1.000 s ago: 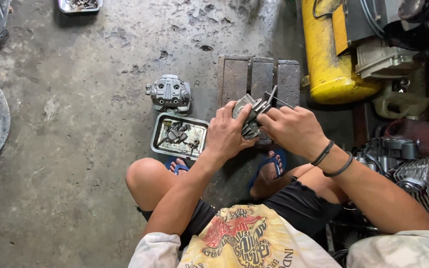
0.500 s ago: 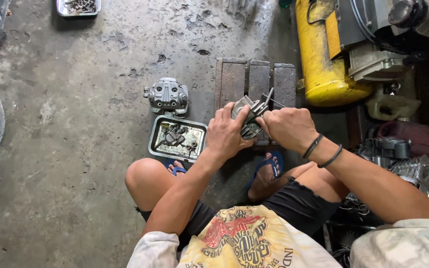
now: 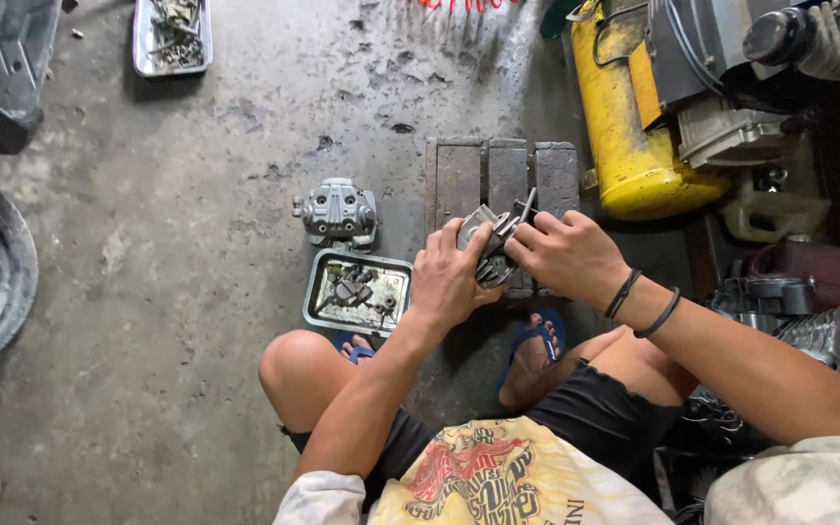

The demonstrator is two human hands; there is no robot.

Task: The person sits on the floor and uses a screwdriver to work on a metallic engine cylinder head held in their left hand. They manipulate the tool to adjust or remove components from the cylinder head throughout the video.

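I squat on a concrete floor. My left hand [image 3: 451,280] grips a grey metal engine part [image 3: 486,229] from its left side, holding it over a low wooden block [image 3: 498,173]. My right hand [image 3: 568,255] closes on the same part from the right, with a thin metal tool [image 3: 527,206] sticking up between the fingers. Two black bands circle my right wrist. What the fingers cover of the part is hidden.
A metal tray [image 3: 315,309] with small parts lies left of my left hand, a grey engine cover [image 3: 338,210] just beyond it. A yellow compressor tank [image 3: 624,126] stands right of the block. A second tray [image 3: 144,43] is far left, a tyre [image 3: 4,282] at left edge, engine parts [image 3: 828,335] at right.
Both hands stay on the engine part over the wooden block with only slight shifts of the fingers. The view has tilted a little, so things sit slightly lower.
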